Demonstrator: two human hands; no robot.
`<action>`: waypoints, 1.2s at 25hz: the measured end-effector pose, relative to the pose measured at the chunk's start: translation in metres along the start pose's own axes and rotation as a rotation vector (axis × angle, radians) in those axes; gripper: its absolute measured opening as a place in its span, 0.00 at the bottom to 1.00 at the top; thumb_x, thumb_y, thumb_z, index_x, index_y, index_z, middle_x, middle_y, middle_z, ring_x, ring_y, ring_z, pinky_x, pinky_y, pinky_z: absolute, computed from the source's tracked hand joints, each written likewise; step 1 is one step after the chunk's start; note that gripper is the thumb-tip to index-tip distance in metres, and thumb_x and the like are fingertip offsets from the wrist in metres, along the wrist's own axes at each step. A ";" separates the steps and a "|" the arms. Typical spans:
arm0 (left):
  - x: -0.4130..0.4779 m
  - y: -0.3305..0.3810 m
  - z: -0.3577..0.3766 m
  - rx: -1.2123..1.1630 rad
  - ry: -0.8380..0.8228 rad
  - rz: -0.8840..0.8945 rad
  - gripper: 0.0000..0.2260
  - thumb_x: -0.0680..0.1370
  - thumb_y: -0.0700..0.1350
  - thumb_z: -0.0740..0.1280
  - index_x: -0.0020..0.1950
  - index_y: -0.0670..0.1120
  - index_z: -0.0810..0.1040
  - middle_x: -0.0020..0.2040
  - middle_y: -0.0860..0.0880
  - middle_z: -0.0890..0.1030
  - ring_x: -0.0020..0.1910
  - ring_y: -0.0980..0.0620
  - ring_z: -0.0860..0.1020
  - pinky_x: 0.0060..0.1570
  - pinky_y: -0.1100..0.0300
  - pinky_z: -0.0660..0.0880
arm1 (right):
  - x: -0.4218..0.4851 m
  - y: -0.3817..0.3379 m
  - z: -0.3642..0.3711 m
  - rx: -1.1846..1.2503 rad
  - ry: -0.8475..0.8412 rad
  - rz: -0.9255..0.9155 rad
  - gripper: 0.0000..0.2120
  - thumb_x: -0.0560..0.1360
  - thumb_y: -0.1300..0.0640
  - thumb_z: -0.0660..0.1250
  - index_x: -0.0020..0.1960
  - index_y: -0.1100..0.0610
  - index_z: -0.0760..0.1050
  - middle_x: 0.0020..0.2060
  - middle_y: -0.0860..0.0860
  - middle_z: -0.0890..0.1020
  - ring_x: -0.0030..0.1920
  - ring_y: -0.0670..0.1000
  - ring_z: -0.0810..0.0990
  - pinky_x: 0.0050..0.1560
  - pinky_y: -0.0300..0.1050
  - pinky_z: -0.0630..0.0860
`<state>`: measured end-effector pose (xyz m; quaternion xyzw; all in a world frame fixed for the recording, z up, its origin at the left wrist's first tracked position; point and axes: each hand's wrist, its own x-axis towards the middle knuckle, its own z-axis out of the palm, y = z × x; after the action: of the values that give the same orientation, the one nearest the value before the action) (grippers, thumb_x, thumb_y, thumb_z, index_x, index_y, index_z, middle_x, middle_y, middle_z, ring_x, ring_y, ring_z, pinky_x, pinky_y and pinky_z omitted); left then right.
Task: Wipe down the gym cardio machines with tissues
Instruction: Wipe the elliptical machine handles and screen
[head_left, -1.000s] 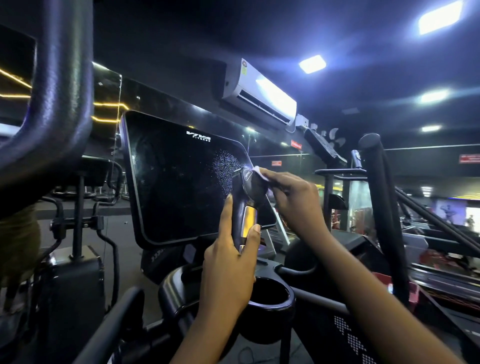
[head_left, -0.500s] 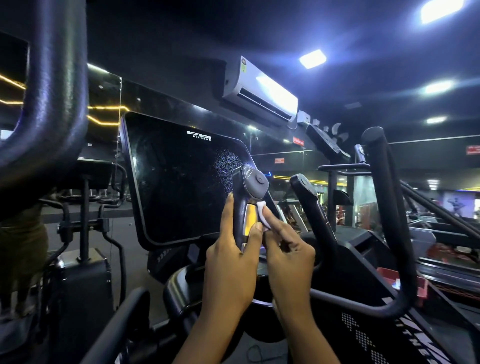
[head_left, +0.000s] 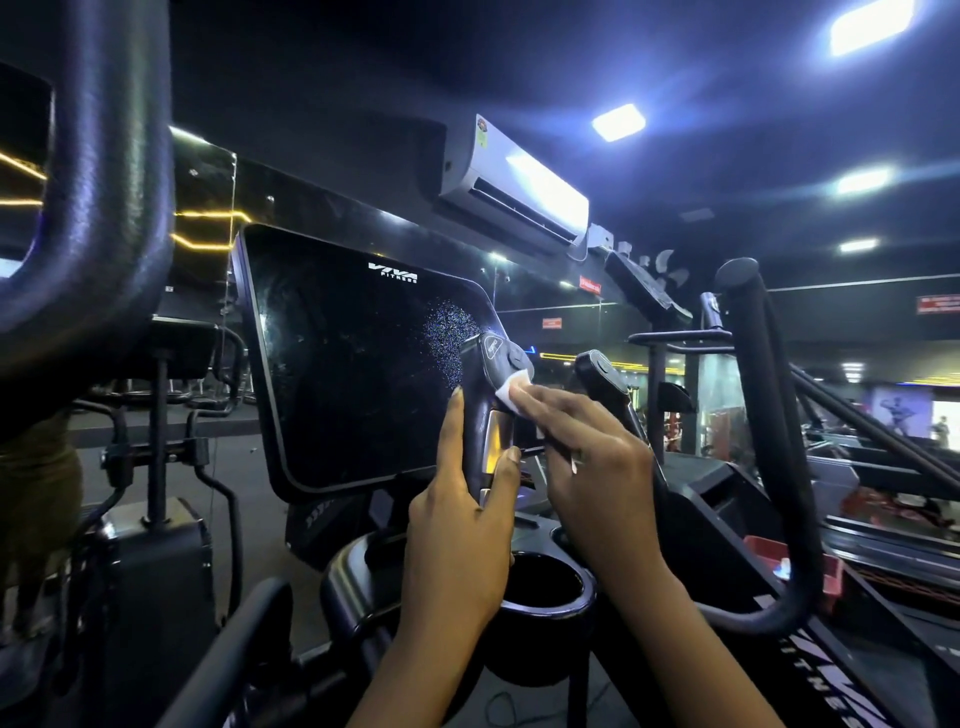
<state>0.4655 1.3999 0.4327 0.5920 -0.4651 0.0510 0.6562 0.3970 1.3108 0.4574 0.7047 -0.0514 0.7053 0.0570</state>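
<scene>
Dim gym hall, dark ceiling, bright panel lights, white wall air conditioner (head_left: 514, 192) high above the console screen (head_left: 358, 364). Screen: glossy black slab with rounded corners, tilted back, a patch of fine speckles near its right edge. Just right of the screen stands the left handle grip (head_left: 491, 410), matte black, upright, with a button pad on top and a shiny metal strip on its front. Left hand (head_left: 462, 525) wraps the grip's lower part, thumb up along the screen side, fingers curled round the front. Right hand (head_left: 587, 457) has fingers pressed together, pinning a small white tissue (head_left: 511, 389) against the grip's upper right side. Second grip (head_left: 602, 379) rises close behind the right hand; narrow gap between the grips. Below the screen, round black cup holder (head_left: 540, 608), open. Thick textured tube (head_left: 109, 171) crowds the far left.
</scene>
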 end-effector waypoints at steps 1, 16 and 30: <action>0.000 0.000 0.000 -0.003 0.009 0.005 0.27 0.78 0.56 0.60 0.73 0.70 0.50 0.37 0.53 0.79 0.34 0.57 0.78 0.33 0.75 0.70 | 0.005 0.003 -0.002 0.020 0.005 0.006 0.20 0.68 0.72 0.65 0.55 0.57 0.81 0.50 0.47 0.83 0.51 0.43 0.80 0.55 0.32 0.73; 0.000 -0.006 0.001 0.000 0.000 0.018 0.28 0.76 0.61 0.57 0.72 0.73 0.48 0.40 0.50 0.81 0.34 0.49 0.80 0.43 0.55 0.79 | 0.025 0.022 -0.006 0.050 -0.043 -0.050 0.18 0.69 0.69 0.64 0.56 0.57 0.80 0.51 0.47 0.82 0.52 0.41 0.78 0.55 0.28 0.71; 0.004 -0.006 0.002 0.013 0.009 0.015 0.28 0.79 0.56 0.60 0.74 0.69 0.50 0.38 0.52 0.79 0.36 0.52 0.79 0.39 0.59 0.77 | -0.016 -0.006 0.003 0.136 0.002 0.030 0.19 0.69 0.71 0.64 0.57 0.56 0.79 0.49 0.50 0.82 0.51 0.40 0.78 0.55 0.29 0.72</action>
<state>0.4701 1.3950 0.4305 0.5923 -0.4665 0.0615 0.6541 0.4008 1.3157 0.4410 0.7053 -0.0137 0.7088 -0.0017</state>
